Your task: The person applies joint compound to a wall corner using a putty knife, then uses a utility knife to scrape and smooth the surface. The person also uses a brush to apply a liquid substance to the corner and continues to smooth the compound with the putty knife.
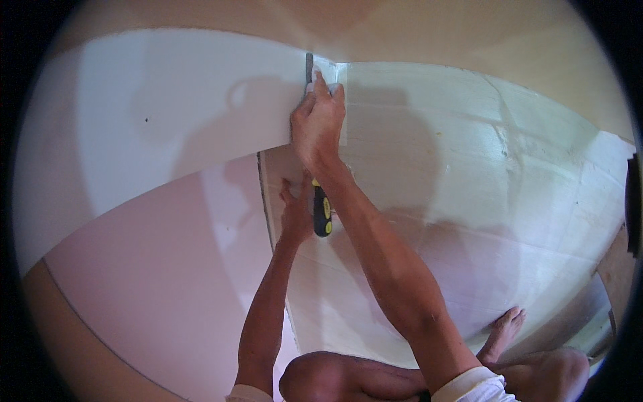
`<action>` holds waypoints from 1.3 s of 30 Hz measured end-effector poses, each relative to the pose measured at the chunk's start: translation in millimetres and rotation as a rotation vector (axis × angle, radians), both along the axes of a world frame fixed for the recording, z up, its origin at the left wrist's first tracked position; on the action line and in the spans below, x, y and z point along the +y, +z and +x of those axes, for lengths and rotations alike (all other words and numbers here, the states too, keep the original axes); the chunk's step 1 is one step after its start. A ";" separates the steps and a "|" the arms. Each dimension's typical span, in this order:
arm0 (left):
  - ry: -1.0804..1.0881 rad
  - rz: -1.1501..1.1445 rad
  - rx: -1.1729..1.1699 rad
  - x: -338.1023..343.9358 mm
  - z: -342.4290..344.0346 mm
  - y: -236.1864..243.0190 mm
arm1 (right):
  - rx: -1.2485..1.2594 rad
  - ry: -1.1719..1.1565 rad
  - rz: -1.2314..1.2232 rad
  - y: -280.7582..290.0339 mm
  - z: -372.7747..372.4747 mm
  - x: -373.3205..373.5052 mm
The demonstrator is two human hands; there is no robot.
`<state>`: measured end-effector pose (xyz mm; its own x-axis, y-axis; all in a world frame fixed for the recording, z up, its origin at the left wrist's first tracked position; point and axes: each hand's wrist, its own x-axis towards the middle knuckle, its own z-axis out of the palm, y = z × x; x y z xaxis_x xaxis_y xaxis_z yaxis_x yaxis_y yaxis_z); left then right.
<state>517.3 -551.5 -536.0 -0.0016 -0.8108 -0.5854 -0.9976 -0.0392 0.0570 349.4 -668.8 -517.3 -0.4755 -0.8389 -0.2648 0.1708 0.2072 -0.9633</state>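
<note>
My right hand (pixel 318 124) is closed on a grey strip-like object (pixel 309 65) at the upper corner, where the white panel (pixel 147 94) meets the pale, glossy, creased surface (pixel 429 154). Its fingertips press near that seam. Lower down, my left hand (pixel 295 211) has some fingers spread against the surface, beside a tool with a black and yellow handle (pixel 323 211); its other fingers are partly hidden, and I cannot tell whether they touch the tool. The upper end of that tool is hidden behind my right wrist.
A pink panel (pixel 154 288) lies below the white one, with a dark edge along its outer side. A beige band (pixel 469 30) runs across the top. My bent legs and bare foot (pixel 506 331) are at the bottom right. A dark object (pixel 631 204) stands at the far right.
</note>
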 end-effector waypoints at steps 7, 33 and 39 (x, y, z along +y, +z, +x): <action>0.007 -0.001 -0.009 2.2 -0.9 -7.1 | 0.096 -0.046 0.077 -20.9 1.6 -0.1; 0.038 0.012 0.027 3.5 0.6 -6.2 | 0.025 -0.129 0.130 -22.5 -1.6 -10.4; -0.101 -0.019 0.037 10.1 28.7 -18.5 | 0.059 -0.095 0.067 -6.9 -4.7 -3.7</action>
